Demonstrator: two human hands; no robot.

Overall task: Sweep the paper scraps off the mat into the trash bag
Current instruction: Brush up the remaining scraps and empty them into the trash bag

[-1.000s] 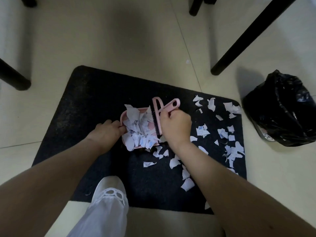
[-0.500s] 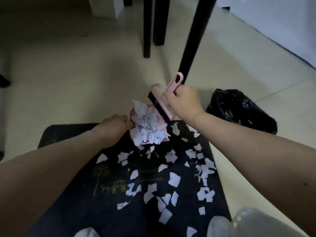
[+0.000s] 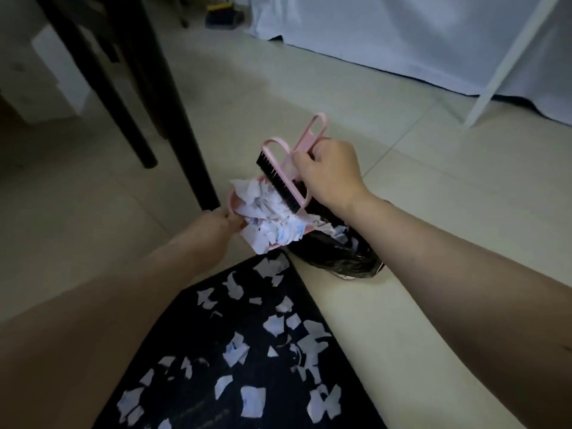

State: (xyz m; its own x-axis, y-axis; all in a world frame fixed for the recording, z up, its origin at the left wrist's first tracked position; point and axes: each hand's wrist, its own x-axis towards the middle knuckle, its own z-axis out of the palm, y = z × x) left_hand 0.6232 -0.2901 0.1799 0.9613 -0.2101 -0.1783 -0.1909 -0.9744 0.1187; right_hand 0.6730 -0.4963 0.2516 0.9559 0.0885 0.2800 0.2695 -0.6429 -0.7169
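My left hand [image 3: 216, 226] grips a small pink dustpan [image 3: 235, 205] heaped with white paper scraps [image 3: 269, 218]. It is lifted off the floor, tilted over the mouth of the black trash bag [image 3: 334, 255]. My right hand [image 3: 328, 171] holds a pink hand brush [image 3: 288, 174] with its black bristles against the pile on the pan. Some scraps lie inside the bag's opening. Several loose scraps [image 3: 278, 326] remain scattered on the black mat [image 3: 173, 360] in the lower middle.
Black furniture legs [image 3: 188, 144] stand just left of the dustpan on the pale tiled floor [image 3: 433, 187]. A white cloth [image 3: 402, 35] and a white post [image 3: 501, 75] are at the back right. A dark object with a yellow part [image 3: 221, 13] sits at the far top.
Both hands carried the loaded dustpan and brush off the mat to the right, over the trash bag's opening. The view swung with them, and the bag now lies under the pan.
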